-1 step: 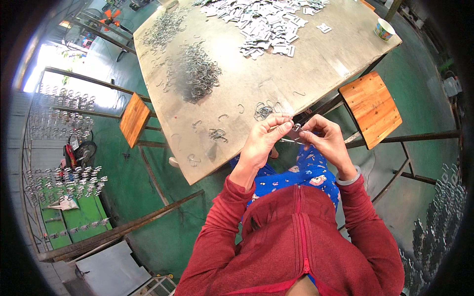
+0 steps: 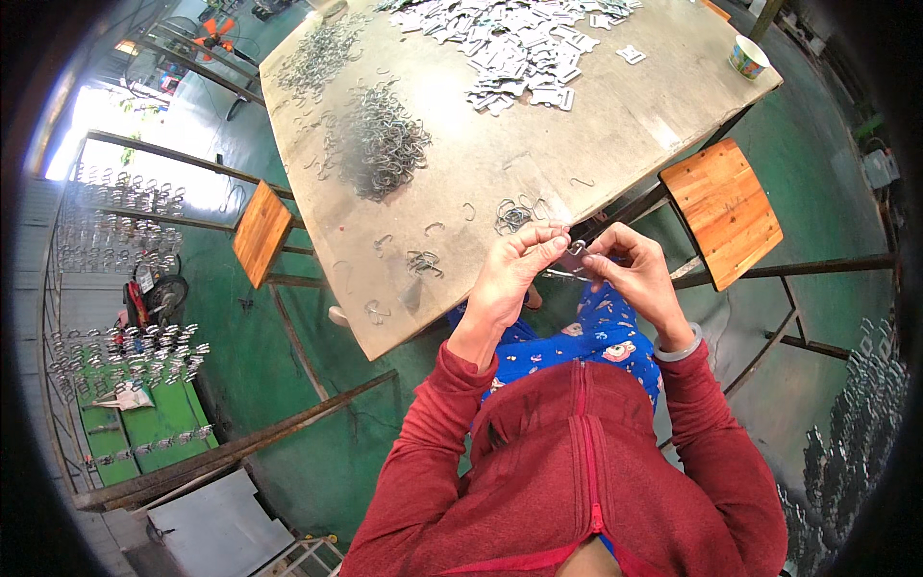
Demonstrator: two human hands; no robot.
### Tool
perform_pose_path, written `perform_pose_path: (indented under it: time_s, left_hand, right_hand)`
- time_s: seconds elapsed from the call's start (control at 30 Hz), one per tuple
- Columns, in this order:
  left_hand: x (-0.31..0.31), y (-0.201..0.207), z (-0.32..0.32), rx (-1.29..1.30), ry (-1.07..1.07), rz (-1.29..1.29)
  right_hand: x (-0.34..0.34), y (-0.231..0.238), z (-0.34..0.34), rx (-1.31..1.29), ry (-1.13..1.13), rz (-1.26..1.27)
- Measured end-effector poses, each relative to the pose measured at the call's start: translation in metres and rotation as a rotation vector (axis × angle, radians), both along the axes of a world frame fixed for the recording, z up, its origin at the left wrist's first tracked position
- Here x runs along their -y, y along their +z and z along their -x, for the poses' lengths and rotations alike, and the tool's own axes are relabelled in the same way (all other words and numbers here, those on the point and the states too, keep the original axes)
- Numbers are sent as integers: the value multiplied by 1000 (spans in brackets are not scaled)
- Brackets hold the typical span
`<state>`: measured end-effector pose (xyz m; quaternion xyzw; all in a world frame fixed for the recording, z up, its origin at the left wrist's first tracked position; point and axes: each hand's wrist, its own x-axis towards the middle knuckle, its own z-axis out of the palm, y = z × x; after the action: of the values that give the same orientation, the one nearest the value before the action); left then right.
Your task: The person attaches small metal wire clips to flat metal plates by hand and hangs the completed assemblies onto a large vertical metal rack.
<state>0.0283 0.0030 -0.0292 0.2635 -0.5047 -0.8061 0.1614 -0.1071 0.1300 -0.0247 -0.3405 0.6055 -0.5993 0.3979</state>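
My left hand [image 2: 517, 274] is pinched at the near edge of the table, thumb against forefinger. Beside it my right hand [image 2: 633, 272] is closed the same way, with a white band round the wrist. Between the fingertips of both sits a small, shiny bent-metal hook [image 2: 577, 248]; the fingers cover part of it. Just past my left hand lies a small cluster of wire hooks [image 2: 513, 215]. Another few hooks [image 2: 423, 263] rest to its left. Farther off are a dense heap of hooks [image 2: 389, 144] and a large pile of flat slotted metal plates [image 2: 524, 53].
The worn table [image 2: 461, 173] has a paper cup [image 2: 748, 58] at its far right corner. Wooden stools [image 2: 723, 213] stand right and left of it. Metal frames hung with hooks [image 2: 130, 356] are at the left, and hanging metal pieces [image 2: 851, 433] at the right.
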Motion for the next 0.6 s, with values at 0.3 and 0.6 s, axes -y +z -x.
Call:
perform_pose_path:
  time_s: [0.3,0.6]
  left_hand:
    - [-7,-11,3,-129,84,-260]
    - [-7,-11,8,-57,100,197]
  right_hand:
    - [1,-7,-2,-92,-41,-15]
    - [13,-1,4,-333,28,32]
